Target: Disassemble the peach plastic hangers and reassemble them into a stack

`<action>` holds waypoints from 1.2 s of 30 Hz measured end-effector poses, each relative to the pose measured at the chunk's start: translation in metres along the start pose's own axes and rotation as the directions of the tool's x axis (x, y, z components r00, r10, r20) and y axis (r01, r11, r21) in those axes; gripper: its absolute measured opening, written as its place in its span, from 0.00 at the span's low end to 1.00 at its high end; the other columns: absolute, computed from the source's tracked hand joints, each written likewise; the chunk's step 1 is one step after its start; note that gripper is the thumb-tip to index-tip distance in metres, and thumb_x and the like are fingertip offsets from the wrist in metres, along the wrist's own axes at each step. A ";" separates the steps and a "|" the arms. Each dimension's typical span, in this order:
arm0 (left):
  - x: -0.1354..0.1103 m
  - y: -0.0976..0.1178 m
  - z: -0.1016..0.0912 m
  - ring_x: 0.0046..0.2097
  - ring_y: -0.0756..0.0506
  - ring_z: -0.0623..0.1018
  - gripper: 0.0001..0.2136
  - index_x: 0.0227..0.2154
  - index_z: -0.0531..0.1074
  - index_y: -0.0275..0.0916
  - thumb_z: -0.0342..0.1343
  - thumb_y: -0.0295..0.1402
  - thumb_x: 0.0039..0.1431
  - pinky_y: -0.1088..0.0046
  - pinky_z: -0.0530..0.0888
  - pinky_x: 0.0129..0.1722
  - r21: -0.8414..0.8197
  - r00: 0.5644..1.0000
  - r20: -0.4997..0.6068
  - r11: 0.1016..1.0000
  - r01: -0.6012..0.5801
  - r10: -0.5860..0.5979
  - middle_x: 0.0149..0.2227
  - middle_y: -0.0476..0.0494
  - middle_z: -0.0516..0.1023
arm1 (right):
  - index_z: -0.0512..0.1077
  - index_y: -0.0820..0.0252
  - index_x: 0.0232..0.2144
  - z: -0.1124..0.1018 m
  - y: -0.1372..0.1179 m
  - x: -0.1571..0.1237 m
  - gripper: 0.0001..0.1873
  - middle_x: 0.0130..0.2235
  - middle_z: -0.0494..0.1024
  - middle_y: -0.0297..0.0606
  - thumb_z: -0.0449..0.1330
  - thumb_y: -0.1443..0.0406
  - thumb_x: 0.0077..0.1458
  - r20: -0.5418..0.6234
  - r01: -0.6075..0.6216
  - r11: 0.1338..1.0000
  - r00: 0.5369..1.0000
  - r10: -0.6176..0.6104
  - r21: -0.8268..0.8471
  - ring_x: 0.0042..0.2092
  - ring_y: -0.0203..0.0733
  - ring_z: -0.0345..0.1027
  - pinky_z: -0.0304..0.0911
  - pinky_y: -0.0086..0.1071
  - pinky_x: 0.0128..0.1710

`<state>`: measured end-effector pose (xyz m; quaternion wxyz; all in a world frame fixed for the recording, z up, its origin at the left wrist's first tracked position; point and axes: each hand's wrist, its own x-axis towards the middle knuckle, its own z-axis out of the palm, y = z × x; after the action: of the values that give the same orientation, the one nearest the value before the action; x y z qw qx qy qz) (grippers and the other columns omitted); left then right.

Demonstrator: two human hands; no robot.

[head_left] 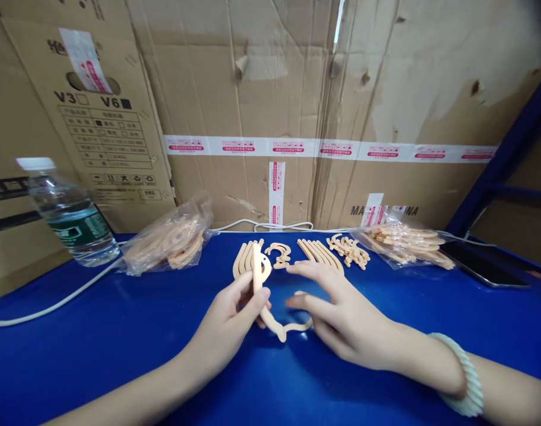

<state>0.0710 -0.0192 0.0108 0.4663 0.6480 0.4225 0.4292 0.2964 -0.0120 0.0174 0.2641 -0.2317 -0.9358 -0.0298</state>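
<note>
My left hand (235, 310) grips a pale curved wooden piece (270, 321) between thumb and fingers, above the blue table. It has a rounded loop with a small hole at its upper end. From its lower tip a thin wavy wooden strip (297, 326) runs right, towards my other hand. My right hand (345, 313) hovers there with thumb and fingers apart; whether a lower finger touches the strip's end is hidden. Behind the hands lie two rows of curved wooden pieces, a left row (242, 258) and a right row (319, 253), with small hooked pieces (279, 255) between them.
A pile of small wooden pieces (348, 249) lies at the back right, beside a plastic bag of wooden parts (399, 239) and a dark phone (479, 263). Another filled bag (168, 236), a water bottle (75, 219) and a white cable (57, 309) are left. Cardboard (235, 189) stands behind.
</note>
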 end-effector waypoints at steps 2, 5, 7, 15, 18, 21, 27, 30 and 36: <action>0.000 0.001 -0.002 0.28 0.49 0.73 0.13 0.35 0.70 0.37 0.51 0.43 0.63 0.75 0.70 0.29 0.068 0.999 -0.020 0.997 -0.034 0.035 0.28 0.51 0.71 | 0.66 0.58 0.55 -0.003 -0.002 0.000 0.21 0.65 0.55 0.48 0.52 0.72 0.59 -0.004 -0.124 0.975 0.992 0.127 0.186 0.66 0.48 0.47 0.51 0.46 0.63; -0.002 0.002 -0.003 0.32 0.48 0.75 0.12 0.39 0.73 0.39 0.51 0.41 0.64 0.75 0.71 0.31 0.184 0.994 -0.017 0.978 -0.102 0.107 0.29 0.49 0.73 | 0.64 0.53 0.58 -0.007 -0.007 0.001 0.22 0.66 0.55 0.44 0.57 0.64 0.62 0.042 -0.268 0.848 0.959 0.281 0.458 0.67 0.47 0.47 0.48 0.46 0.64; -0.003 0.002 -0.003 0.39 0.46 0.76 0.11 0.42 0.75 0.41 0.51 0.40 0.64 0.74 0.71 0.37 0.247 0.987 0.003 0.956 -0.158 0.162 0.34 0.48 0.75 | 0.66 0.51 0.57 -0.009 -0.008 0.003 0.21 0.64 0.60 0.42 0.58 0.61 0.62 0.069 -0.295 0.741 0.945 0.320 0.603 0.66 0.47 0.50 0.48 0.46 0.64; -0.006 0.005 -0.002 0.36 0.48 0.74 0.10 0.36 0.76 0.43 0.52 0.39 0.65 0.76 0.68 0.34 0.333 0.973 -0.053 0.923 -0.196 0.226 0.34 0.50 0.76 | 0.74 0.53 0.47 -0.008 -0.003 0.007 0.11 0.50 0.75 0.39 0.58 0.61 0.62 0.041 -0.295 0.531 0.898 0.438 0.794 0.53 0.45 0.68 0.60 0.41 0.56; -0.006 0.005 -0.002 0.34 0.49 0.73 0.10 0.35 0.76 0.42 0.52 0.38 0.65 0.76 0.67 0.32 0.329 0.974 -0.081 0.928 -0.176 0.213 0.33 0.51 0.76 | 0.73 0.54 0.45 -0.005 -0.003 0.007 0.11 0.48 0.75 0.39 0.59 0.59 0.62 0.080 -0.355 0.463 0.854 0.514 0.812 0.51 0.45 0.69 0.64 0.39 0.52; -0.006 0.005 -0.002 0.33 0.48 0.72 0.10 0.36 0.75 0.41 0.51 0.39 0.65 0.76 0.66 0.31 0.337 0.974 -0.109 0.929 -0.151 0.198 0.32 0.50 0.75 | 0.68 0.54 0.46 0.000 -0.001 0.007 0.13 0.42 0.75 0.38 0.60 0.58 0.61 0.091 -0.352 0.355 0.809 0.580 0.866 0.40 0.39 0.73 0.68 0.34 0.42; -0.004 0.001 -0.005 0.36 0.47 0.76 0.10 0.41 0.72 0.40 0.48 0.37 0.66 0.74 0.70 0.36 0.443 0.967 -0.084 0.878 -0.180 0.240 0.35 0.47 0.78 | 0.64 0.61 0.37 0.009 0.005 0.007 0.18 0.28 0.75 0.34 0.58 0.51 0.60 0.323 -0.503 0.228 0.779 0.537 0.834 0.19 0.29 0.64 0.50 0.22 0.17; -0.006 -0.003 -0.005 0.34 0.45 0.78 0.13 0.50 0.69 0.40 0.46 0.36 0.67 0.72 0.70 0.35 0.653 0.951 0.110 0.701 -0.288 0.288 0.36 0.46 0.80 | 0.65 0.62 0.32 0.010 0.002 0.005 0.21 0.27 0.76 0.35 0.57 0.49 0.60 0.407 -0.554 0.228 0.782 0.472 0.801 0.19 0.28 0.63 0.52 0.22 0.18; -0.011 -0.007 -0.003 0.25 0.45 0.77 0.14 0.46 0.72 0.39 0.41 0.33 0.70 0.72 0.63 0.22 0.836 0.819 0.398 0.204 -0.510 0.414 0.30 0.45 0.79 | 0.67 0.63 0.35 0.012 -0.006 0.002 0.21 0.28 0.78 0.37 0.57 0.49 0.59 0.525 -0.608 0.130 0.759 0.385 0.783 0.18 0.29 0.66 0.56 0.21 0.17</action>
<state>0.0643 -0.0272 0.0028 -0.1090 0.9056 0.3527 0.2087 0.2869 -0.0145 0.0088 0.2470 -0.3372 -0.6631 0.6209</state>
